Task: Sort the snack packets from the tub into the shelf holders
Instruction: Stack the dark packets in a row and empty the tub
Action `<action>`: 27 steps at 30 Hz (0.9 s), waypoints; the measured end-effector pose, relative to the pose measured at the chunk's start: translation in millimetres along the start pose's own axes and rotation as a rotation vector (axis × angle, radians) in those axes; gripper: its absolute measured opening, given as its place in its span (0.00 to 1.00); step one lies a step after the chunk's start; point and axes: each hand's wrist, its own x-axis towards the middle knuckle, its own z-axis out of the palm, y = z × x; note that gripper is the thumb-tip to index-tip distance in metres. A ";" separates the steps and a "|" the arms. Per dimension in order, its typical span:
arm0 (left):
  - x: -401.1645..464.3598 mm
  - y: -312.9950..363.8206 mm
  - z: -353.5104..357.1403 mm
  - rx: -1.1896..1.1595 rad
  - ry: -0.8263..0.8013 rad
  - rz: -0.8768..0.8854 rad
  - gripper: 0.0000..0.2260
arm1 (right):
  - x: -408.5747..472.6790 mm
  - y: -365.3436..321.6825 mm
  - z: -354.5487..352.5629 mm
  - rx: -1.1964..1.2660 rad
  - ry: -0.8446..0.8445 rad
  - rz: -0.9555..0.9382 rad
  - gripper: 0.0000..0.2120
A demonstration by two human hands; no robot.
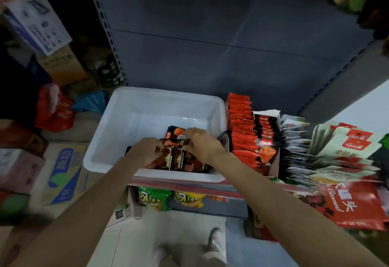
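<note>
a: status?
b: both hands in the white foam tub [155,107]. left hand [145,150] and right hand [202,143] each pinching dark red snack packets [179,159].
a: remaining?
b: small pile left; cardboard shelf holders [271,117] look nearly full.

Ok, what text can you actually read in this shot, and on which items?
"Canned": white script on the large red pouch at lower right.
Chinese characters on the green and yellow snack bags, blue-printed cardboard carton and pale green packets: too blurred to read.
</note>
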 end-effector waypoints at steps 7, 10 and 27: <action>0.9 -18.9 -0.8 0.063 -0.219 0.002 0.34 | 32.3 -0.6 50.2 -0.284 -0.438 0.050 0.27; 4.7 -18.0 -1.6 0.147 -0.188 0.029 0.36 | 37.4 -3.1 58.3 -0.343 -0.421 0.072 0.26; -29.2 -14.4 -24.4 -0.273 0.441 0.133 0.09 | 30.2 -11.9 17.6 0.198 -0.093 0.076 0.18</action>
